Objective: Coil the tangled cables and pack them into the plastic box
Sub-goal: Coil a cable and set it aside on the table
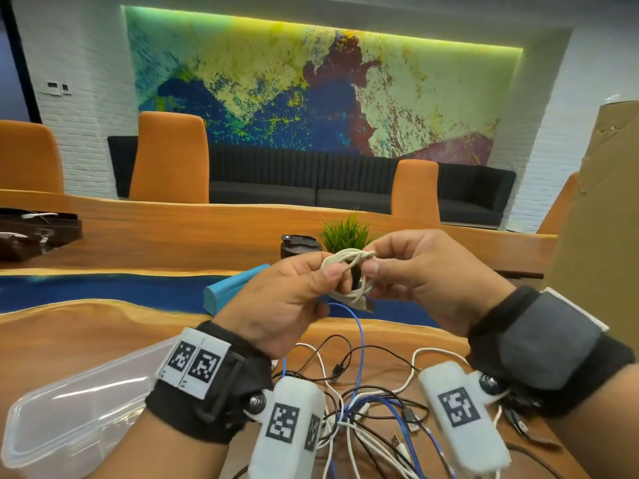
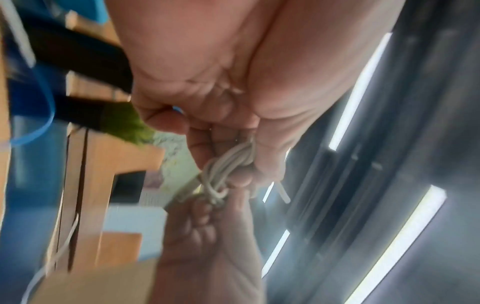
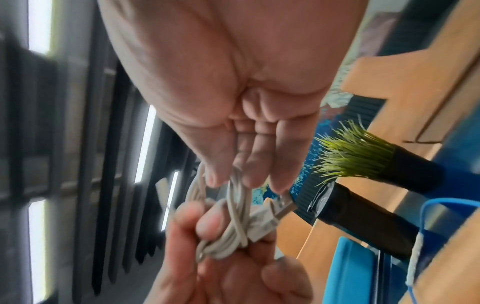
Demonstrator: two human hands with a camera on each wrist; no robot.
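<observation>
A small coil of white cable (image 1: 349,271) is held up above the table between both hands. My left hand (image 1: 294,299) pinches its left side between thumb and fingers; my right hand (image 1: 415,274) pinches its right side. A metal USB plug (image 1: 369,307) hangs from the coil's lower end. The wrist views show the same white coil (image 2: 223,170) (image 3: 231,224) wrapped with turns of its own cord, fingers of both hands on it. A tangle of black, white and blue cables (image 1: 373,402) lies on the table below. The clear plastic box (image 1: 69,409) sits at the lower left.
A blue box lid (image 1: 228,288) lies beyond the left hand. A small potted grass plant (image 1: 345,231) and a black cup (image 1: 299,245) stand behind the hands. A cardboard sheet (image 1: 601,209) rises at the right. Orange chairs line the wooden table's (image 1: 86,340) far side.
</observation>
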